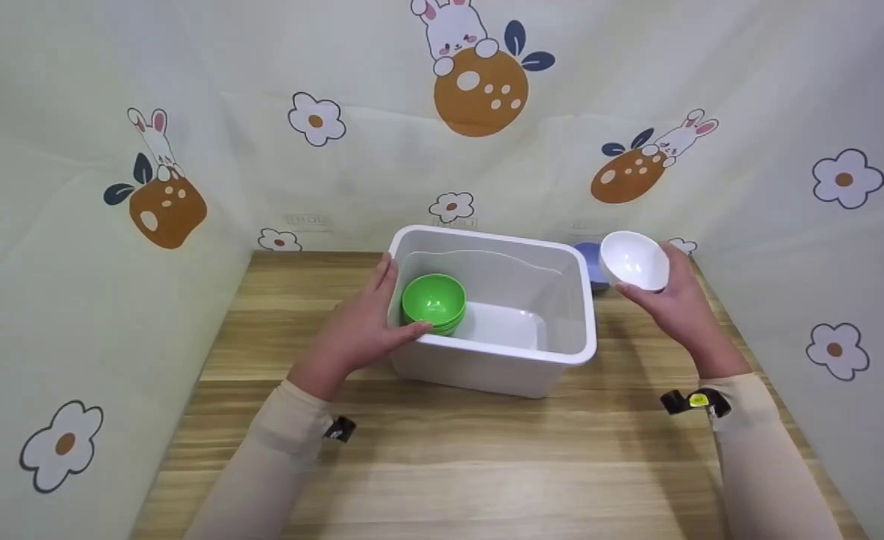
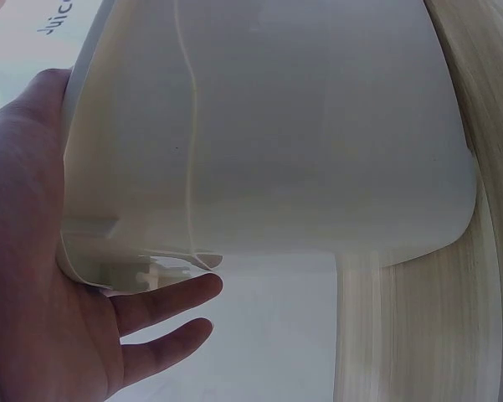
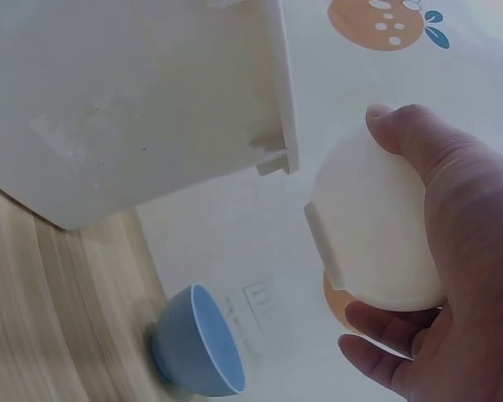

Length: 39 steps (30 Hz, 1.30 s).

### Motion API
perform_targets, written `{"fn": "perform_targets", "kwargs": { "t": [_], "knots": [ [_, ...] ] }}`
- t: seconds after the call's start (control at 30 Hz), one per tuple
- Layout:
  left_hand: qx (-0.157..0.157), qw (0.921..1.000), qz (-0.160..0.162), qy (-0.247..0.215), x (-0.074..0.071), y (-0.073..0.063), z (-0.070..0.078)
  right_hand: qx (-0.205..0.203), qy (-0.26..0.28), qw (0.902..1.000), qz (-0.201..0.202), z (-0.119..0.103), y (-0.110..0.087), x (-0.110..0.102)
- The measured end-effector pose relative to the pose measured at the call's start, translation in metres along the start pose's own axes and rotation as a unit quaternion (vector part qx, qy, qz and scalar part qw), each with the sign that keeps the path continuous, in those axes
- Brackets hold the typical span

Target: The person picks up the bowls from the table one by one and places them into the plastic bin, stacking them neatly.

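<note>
A white plastic bin [image 1: 479, 371] stands on the table, with a stack of green bowls [image 1: 434, 300] inside at its left end. My left hand [image 1: 359, 326] grips the bin's near left corner, the thumb over the front rim and fingers along the left side. Two of its fingers [image 2: 171, 306] stretch out straight beside the outer wall in the left wrist view. To the right of the bin, my right hand [image 1: 675, 289] holds a white bowl [image 1: 633, 259] up and tilted, thumb on the near side. A blue bowl [image 3: 192, 347] sits on the table behind it, partly hidden in the head view.
The wooden table [image 1: 457, 465] is bordered by a pale printed cloth [image 1: 367, 180] at the back and both sides. The blue bowl sits between the bin's right end and the back cloth. Wrist straps [image 1: 697, 401] are worn over both sleeves.
</note>
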<state>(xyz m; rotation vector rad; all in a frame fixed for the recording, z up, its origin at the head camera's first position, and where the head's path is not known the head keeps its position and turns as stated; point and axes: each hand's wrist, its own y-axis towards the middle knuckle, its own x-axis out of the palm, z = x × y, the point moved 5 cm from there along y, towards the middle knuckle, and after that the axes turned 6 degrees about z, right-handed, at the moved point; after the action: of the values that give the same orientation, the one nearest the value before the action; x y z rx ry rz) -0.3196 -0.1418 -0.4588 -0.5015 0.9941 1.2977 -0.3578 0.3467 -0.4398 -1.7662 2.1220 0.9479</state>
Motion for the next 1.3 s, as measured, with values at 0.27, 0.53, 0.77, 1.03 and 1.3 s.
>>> {"fn": "perform_targets", "kwargs": {
  "t": [0.27, 0.53, 0.77, 1.03, 1.3],
  "knots": [
    [0.003, 0.9999, -0.006, -0.009, -0.001, -0.001, 0.001, -0.007, 0.007, 0.9999, -0.007, -0.011, 0.001, 0.001],
    [0.000, 0.9999, -0.008, -0.008, -0.002, -0.002, 0.002, -0.013, 0.021, 0.9993, -0.029, -0.026, 0.003, 0.007],
    [-0.002, 1.0000, -0.007, -0.004, -0.001, -0.001, 0.001, -0.026, 0.028, 0.9984, -0.042, -0.037, 0.007, 0.013],
    [-0.003, 1.0000, -0.001, -0.002, 0.000, -0.001, 0.000, -0.035, 0.041, 0.9967, -0.061, -0.049, 0.009, 0.019],
    [0.017, 0.9998, 0.012, -0.005, 0.000, -0.001, 0.000, -0.035, 0.034, 0.9946, -0.091, -0.062, 0.011, 0.029]
  ]
}}
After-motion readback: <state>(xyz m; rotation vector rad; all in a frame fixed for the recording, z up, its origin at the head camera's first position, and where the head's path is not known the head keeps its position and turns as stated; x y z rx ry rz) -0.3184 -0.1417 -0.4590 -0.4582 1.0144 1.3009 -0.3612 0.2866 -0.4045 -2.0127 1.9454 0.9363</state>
